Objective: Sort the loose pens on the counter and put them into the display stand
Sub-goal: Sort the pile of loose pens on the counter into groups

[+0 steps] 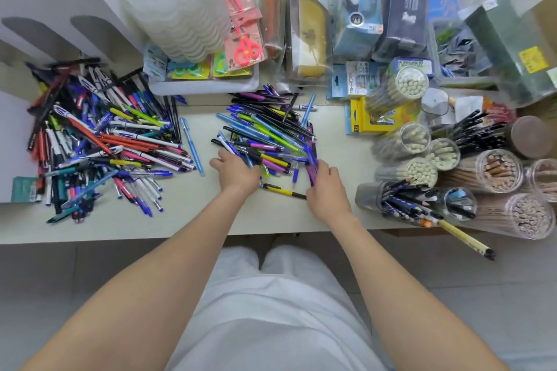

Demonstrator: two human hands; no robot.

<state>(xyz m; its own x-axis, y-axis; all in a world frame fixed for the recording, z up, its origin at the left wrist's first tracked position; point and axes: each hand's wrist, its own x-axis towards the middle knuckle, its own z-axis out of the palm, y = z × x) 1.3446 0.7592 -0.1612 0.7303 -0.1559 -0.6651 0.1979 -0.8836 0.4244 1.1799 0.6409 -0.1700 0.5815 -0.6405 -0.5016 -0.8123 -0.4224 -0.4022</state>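
Note:
Two heaps of loose pens lie on the pale counter (271,220). The middle heap (268,129) holds blue, purple, green and black pens. A larger mixed heap (102,135) lies at the left, partly on the white display stand (45,9). My left hand (236,173) rests on the near edge of the middle heap, fingers spread over the pens. My right hand (327,190) grips a small bundle of purple pens (312,163) at the heap's right edge. A yellow and black pen (283,191) lies alone between my hands.
A white tray (205,87) with carded scissors and a stack of translucent tubs (177,3) stand behind the heaps. Clear tubes of pencils (494,172) crowd the right side, one brush (464,236) overhanging the counter edge. Boxed pencil cases (358,3) line the back.

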